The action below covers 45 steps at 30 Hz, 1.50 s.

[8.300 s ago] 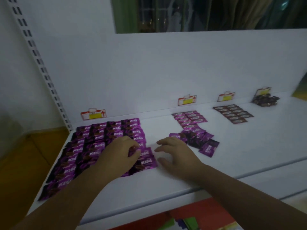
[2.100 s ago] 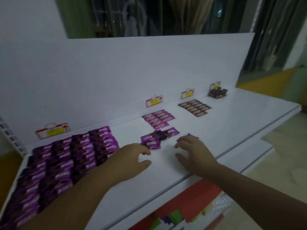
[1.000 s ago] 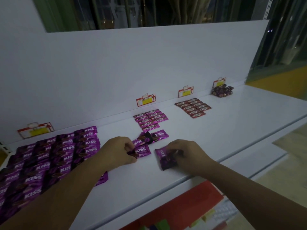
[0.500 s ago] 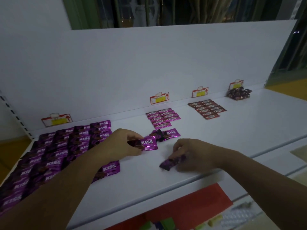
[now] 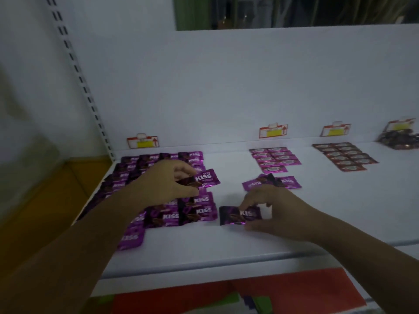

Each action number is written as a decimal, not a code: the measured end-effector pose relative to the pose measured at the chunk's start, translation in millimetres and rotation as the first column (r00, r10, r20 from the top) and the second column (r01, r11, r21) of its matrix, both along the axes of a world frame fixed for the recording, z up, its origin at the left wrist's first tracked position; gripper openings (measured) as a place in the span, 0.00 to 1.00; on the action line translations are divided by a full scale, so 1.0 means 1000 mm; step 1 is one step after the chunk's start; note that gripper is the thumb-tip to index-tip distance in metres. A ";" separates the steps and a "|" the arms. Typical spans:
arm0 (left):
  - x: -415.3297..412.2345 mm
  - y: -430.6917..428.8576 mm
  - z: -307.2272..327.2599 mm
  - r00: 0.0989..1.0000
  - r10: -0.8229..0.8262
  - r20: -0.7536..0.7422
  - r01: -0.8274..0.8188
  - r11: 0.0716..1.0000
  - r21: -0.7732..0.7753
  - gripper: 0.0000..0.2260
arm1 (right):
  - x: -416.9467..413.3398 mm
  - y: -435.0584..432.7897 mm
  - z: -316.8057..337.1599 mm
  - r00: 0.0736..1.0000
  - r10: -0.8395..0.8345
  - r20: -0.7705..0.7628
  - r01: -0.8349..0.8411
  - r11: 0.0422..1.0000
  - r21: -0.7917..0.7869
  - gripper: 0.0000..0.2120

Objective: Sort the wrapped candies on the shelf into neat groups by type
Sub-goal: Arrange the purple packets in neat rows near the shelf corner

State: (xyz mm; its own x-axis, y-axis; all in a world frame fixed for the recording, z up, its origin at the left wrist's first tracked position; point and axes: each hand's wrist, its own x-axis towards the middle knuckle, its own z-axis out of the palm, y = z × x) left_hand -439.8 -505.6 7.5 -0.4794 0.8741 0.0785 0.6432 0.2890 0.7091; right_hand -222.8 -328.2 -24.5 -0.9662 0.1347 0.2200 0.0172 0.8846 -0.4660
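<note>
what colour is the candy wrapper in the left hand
The KISS candy is purple with white lettering; head view.

**Two bare arms in dim light**

The left hand (image 5: 166, 184) and the right hand (image 5: 281, 211) are bare. The left forearm (image 5: 74, 252) and the right forearm (image 5: 353, 245) are uncovered as well, right out to the edge of the view. Both forearms look slim and smooth. The fingers (image 5: 251, 200) are slender. Low light and slight blur hide finer detail such as the nails.
</note>
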 end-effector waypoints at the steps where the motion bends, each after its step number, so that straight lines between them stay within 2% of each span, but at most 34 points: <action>1: -0.004 -0.009 0.001 1.000 0.005 0.002 -0.005 1.000 0.004 0.16 | -0.009 -0.012 -0.001 0.999 0.037 -0.021 -0.037 0.999 -0.001 0.13; 9: -0.031 -0.069 -0.002 0.993 0.116 -0.033 -0.116 0.993 0.016 0.11 | -0.072 -0.087 -0.015 0.969 0.204 -0.137 -0.183 0.971 0.153 0.16; 14: -0.044 -0.091 -0.004 0.991 0.119 -0.056 -0.117 0.992 0.036 0.12 | -0.093 -0.109 -0.024 0.972 0.213 -0.097 -0.195 0.967 0.167 0.15; 21: -0.054 -0.101 -0.012 0.991 0.071 -0.112 -0.070 0.997 0.016 0.13 | -0.104 -0.118 -0.022 0.983 0.175 -0.062 -0.162 0.971 0.175 0.16; 26: -0.044 -0.094 -0.024 0.986 -0.020 -0.167 0.019 1.000 -0.006 0.16 | -0.095 -0.108 -0.013 0.956 -0.095 -0.277 0.113 0.992 0.051 0.14; 33: -0.013 -0.065 -0.025 0.961 -0.173 -0.216 0.178 0.984 0.001 0.15 | -0.078 -0.089 0.001 0.986 0.087 -0.140 -0.063 0.983 0.170 0.13; 39: 0.001 -0.054 -0.032 0.957 -0.222 -0.184 0.231 0.972 0.030 0.19 | -0.060 -0.076 0.000 0.978 0.101 -0.185 -0.062 0.977 0.202 0.11; 42: -0.008 -0.062 -0.032 0.956 -0.212 -0.203 0.201 0.977 -0.071 0.24 | -0.051 -0.064 -0.002 0.981 0.032 -0.194 0.003 0.984 0.178 0.11; 45: -0.014 -0.072 -0.034 0.944 -0.194 -0.268 0.158 0.976 -0.150 0.20 | -0.041 -0.055 -0.011 0.980 0.002 -0.197 0.029 0.988 0.154 0.11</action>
